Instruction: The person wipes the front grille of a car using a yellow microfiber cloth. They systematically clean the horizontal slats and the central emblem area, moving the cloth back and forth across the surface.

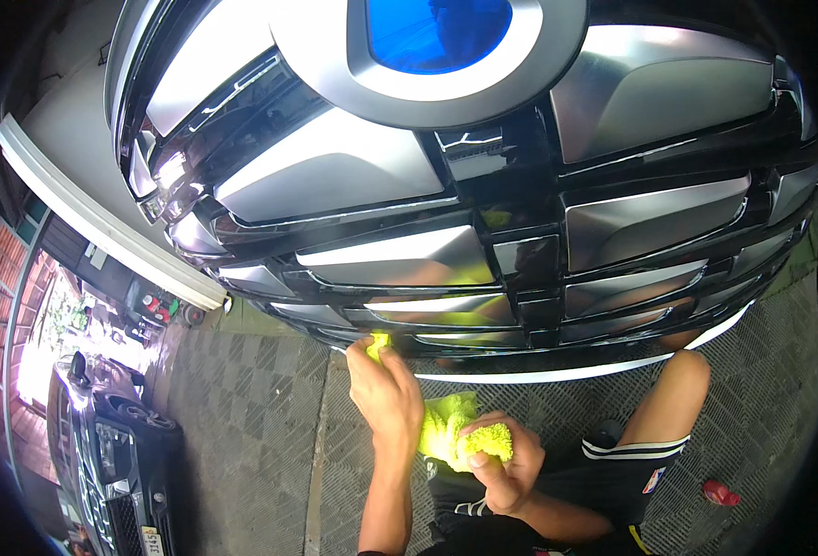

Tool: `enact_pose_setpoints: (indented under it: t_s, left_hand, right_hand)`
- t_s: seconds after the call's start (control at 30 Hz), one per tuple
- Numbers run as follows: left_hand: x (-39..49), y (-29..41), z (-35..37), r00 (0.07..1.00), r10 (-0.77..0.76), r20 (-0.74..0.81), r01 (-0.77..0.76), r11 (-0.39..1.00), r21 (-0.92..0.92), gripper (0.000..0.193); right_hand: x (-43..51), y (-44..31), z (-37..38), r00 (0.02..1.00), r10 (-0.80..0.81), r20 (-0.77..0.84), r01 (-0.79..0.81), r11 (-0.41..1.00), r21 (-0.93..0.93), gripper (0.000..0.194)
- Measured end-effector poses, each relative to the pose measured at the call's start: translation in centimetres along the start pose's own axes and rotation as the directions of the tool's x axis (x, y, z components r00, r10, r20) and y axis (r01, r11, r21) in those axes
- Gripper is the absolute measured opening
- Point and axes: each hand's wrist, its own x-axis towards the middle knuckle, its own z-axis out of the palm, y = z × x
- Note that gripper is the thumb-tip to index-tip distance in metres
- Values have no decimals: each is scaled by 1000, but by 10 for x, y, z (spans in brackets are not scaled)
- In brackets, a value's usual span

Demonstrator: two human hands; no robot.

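My left hand is raised just below the lower edge of a car's front grille, a bit of yellow-green cloth pinched at its fingertips. A bunched yellow-green microfiber cloth hangs above my lap. My right hand grips that bunch, with a fluffy fold standing out between thumb and fingers. Whether both hands hold one cloth or two is hidden behind my left hand and wrist. The grille has satin silver inserts in glossy black framing, and a round emblem with a blue centre sits at the top.
Below the grille runs a white bumper strip, close over my knee. A small red object lies on the grey grid-tile floor at the right. Another dark car stands at the lower left. A long white panel extends along the left side.
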Motion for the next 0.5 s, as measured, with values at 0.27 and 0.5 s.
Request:
enact_pose_setpoints:
  t_s: [0.27,0.5]
  left_hand:
    - [4,4,-3,999,-28,17,28,999,-17,19]
    - [4,-7,7,990,103,-94,-106,994,-25,17]
  right_hand:
    - [1,1,-2,1000,9,18,-9,1000,-12,32]
    - [4,0,-3,1000,-7,3,7,1000,13,33]
